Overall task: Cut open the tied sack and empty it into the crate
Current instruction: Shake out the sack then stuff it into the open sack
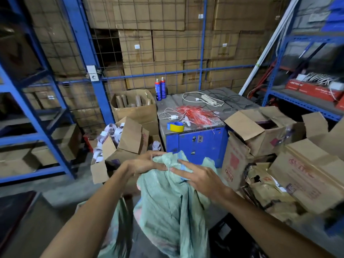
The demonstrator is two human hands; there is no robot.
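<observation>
The green sack (167,198) stands before the person, neck bunched; left hand (145,164) pinches the gathered top, right hand (201,177) rests spread beside it. Still tied, apparently; cutting needs a blade, none visible

Dim, even indoor light with no visible source; the shelves (28,108) at left and the lower corners fell into deep shadow. Wide-angle distortion bowed the rack uprights. Edges were soft, and the boxes (307,175) at right were blurred.
</observation>
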